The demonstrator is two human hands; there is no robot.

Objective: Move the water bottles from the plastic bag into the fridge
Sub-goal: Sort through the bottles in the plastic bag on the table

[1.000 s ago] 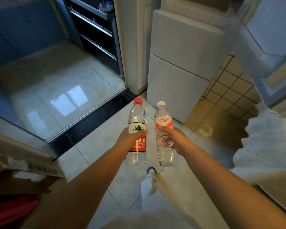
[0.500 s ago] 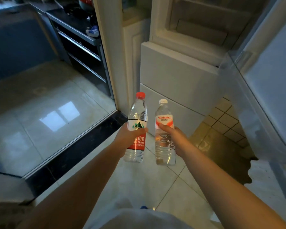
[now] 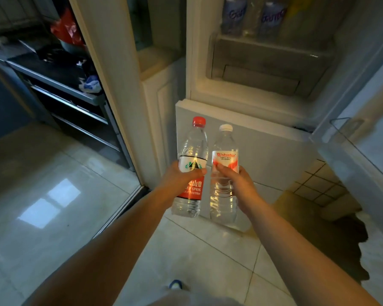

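Head view: our left hand [image 3: 181, 177] grips the red-capped bottle [image 3: 191, 171]; our right hand [image 3: 237, 184] grips the white-capped bottle [image 3: 223, 173] just beside it. Open fridge [image 3: 263, 69] above, ahead. Risk: bottles knock together, or strike the fridge's lower ledge on lifting.

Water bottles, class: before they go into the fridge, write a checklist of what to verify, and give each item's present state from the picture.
1. Left hand grips the red-capped bottle: ok.
2. Right hand grips the white-capped bottle: ok.
3. Both caps on: ok.
4. Fridge door open, with the upper compartment showing: ok.
5. Free space on the shelf beside the stored bottles: cannot tell, since the shelf runs out of the picture.
6. Bottles raised to compartment level: not ok, as they are in front of the closed lower door.
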